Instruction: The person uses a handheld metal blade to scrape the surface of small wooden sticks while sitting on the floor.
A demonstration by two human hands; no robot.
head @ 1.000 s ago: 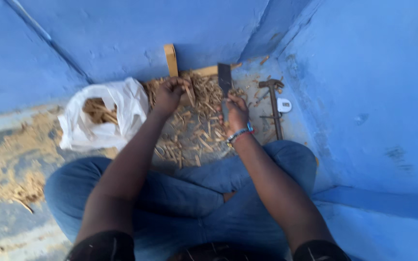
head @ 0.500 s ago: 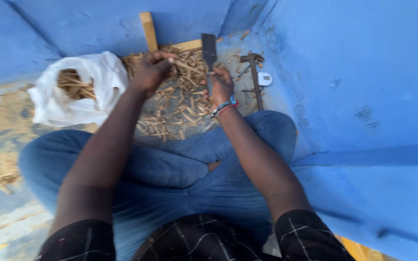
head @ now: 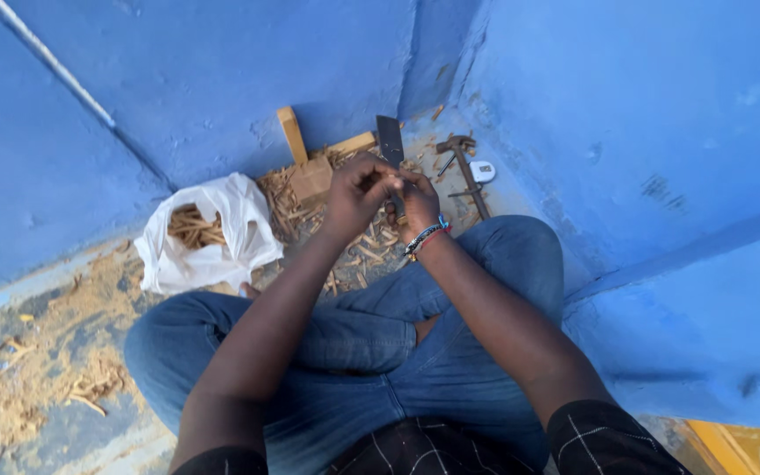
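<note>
Right now my right hand [head: 417, 200] is wrapped around the handle of a flat rectangular dark metal chopping blade [head: 390, 141], long axis running almost straight away from me, blade end pointing up toward the blue wall corner. It sits above the pile of pale wood chips and sticks [head: 358, 246] in front of my crossed legs. My left hand [head: 355, 189] is curled shut, fingers pinching something small right against the right hand; can't tell what. Half a second back the left hand was out on the chip pile, apart from the right; now the two hands touch. Blade still upright, same heading. Nearby: white plastic bag holding wood sticks [head: 213, 237] to the left, wooden L-shaped frame piece [head: 296, 145] behind, rusty claw hammer [head: 466, 171] and a small white tape measure [head: 483, 171] to the right.
</note>
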